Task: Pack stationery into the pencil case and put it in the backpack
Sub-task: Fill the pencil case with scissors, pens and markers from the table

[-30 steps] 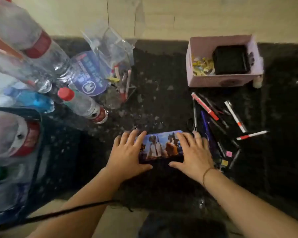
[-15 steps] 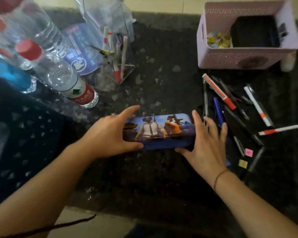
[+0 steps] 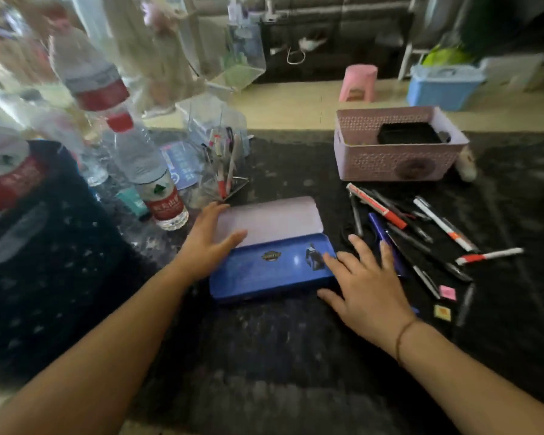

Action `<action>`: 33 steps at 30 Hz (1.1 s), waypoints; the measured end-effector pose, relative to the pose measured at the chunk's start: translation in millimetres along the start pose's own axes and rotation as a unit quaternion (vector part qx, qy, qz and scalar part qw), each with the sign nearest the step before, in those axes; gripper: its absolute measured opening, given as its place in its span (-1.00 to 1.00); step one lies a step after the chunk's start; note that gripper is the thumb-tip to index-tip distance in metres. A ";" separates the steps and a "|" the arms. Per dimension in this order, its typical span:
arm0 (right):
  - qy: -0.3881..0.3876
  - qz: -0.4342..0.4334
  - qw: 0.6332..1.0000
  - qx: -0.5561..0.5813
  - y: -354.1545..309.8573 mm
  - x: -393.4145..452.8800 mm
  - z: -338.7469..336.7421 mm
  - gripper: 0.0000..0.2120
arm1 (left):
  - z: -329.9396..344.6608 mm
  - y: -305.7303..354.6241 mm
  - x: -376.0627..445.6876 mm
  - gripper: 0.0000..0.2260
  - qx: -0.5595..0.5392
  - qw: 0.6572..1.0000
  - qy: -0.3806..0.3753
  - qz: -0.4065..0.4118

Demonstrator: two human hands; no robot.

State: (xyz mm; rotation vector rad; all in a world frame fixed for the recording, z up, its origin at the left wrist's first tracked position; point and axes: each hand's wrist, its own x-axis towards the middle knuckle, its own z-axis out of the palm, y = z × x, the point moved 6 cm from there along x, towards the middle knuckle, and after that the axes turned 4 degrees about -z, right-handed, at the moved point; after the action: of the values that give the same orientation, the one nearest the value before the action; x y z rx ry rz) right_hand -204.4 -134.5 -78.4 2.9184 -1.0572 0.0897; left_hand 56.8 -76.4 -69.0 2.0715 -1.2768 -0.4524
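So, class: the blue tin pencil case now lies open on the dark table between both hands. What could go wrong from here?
1. The blue tin pencil case sits near the table's front edge; a push from the right hand might slide it off.
2. The clear plastic water bottle stands close beside the left hand; an elbow swing could topple it.
3. The loose pens overlap, so grabbing one may scatter others.

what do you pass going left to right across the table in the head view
water bottle → left hand → pencil case → right hand → loose pens
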 end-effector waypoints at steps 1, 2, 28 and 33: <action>-0.014 0.004 1.000 -0.002 0.2 -0.6 -0.7 -0.34 | 2.0 0.3 -8.8 -0.45 0.010 1.000 -0.022 -0.001; -0.026 0.012 1.000 -0.003 0.5 -0.9 -2.2 -0.33 | 4.6 -0.1 -18.0 -0.42 0.019 0.999 -0.050 -0.003; -0.154 -0.128 0.978 0.061 -68.3 83.7 -16.7 0.03 | 8.8 -31.1 -58.1 0.14 0.011 0.999 -0.025 0.030; -0.172 -0.120 0.977 0.041 -69.4 88.1 -17.4 -0.05 | 8.3 -29.3 -58.4 0.13 0.017 0.999 -0.034 0.022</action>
State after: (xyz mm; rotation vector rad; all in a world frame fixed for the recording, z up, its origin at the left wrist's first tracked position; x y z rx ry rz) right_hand -93.1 -136.6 -56.3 3.1845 -0.7335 -0.4018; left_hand 44.0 -18.6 -97.9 2.0675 -1.3754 -0.4873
